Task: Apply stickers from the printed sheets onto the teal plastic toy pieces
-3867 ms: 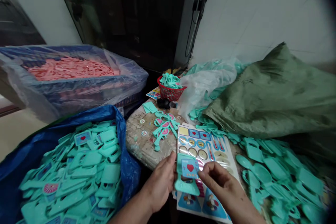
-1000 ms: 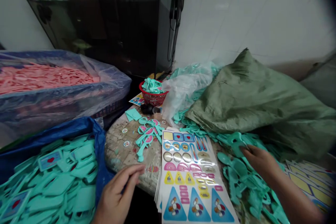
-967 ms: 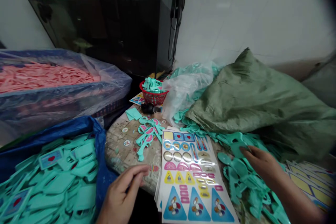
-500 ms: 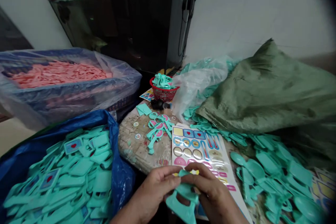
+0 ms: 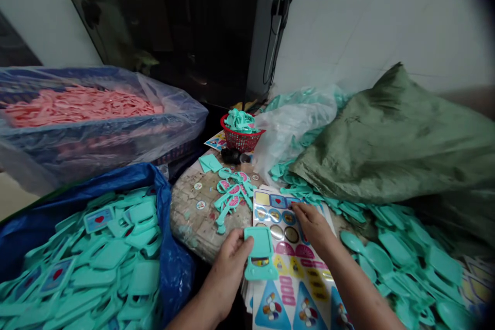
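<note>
Teal toy piece (image 5: 260,251) was held by left hand (image 5: 228,270), empty right hand (image 5: 313,224) was spread on sticker sheet (image 5: 296,270); corner-first peeling was judged cleanest.

Free room lies over the bare tabletop patch (image 5: 191,214), left of the sticker sheet (image 5: 305,268). The blue bag (image 5: 170,247) closes the left side. The teal parts heap (image 5: 406,252) and the green sack (image 5: 386,139) crowd the right, and the red basket (image 5: 242,140) stands behind.
</note>
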A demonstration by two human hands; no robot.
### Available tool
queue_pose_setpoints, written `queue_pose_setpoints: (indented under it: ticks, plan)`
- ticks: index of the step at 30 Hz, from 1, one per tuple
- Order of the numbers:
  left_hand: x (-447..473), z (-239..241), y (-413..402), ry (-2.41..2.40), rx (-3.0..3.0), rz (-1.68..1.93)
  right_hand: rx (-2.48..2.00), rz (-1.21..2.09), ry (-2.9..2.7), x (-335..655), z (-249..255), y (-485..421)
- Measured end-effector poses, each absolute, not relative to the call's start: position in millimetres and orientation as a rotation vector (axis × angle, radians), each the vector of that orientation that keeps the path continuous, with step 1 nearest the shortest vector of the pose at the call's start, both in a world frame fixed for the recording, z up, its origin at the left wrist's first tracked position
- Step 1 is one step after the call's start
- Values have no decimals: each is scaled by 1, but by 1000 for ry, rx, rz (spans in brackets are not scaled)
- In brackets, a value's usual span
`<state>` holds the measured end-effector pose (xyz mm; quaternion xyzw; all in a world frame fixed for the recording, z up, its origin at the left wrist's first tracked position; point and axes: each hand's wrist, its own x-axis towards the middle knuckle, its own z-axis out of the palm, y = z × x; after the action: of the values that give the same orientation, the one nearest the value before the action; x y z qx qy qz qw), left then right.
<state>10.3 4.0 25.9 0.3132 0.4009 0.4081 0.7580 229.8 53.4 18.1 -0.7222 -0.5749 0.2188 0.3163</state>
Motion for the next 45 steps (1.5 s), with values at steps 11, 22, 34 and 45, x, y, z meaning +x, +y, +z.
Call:
queue_pose_setpoints:
  ticks: [11, 22, 34, 45]
  plan:
    - [30, 12, 32, 856, 605, 808, -2105, 328, -1576, 232, -6, 70]
    - [29, 14, 33, 862, 617, 775, -2141, 444, -1461, 228, -4, 70]
    - [31, 17, 31, 886, 647, 806, -1639, 1150, -1050, 230, 37, 66]
    - [27, 20, 23, 803, 591, 820, -1470, 1233, -854, 217, 63, -9]
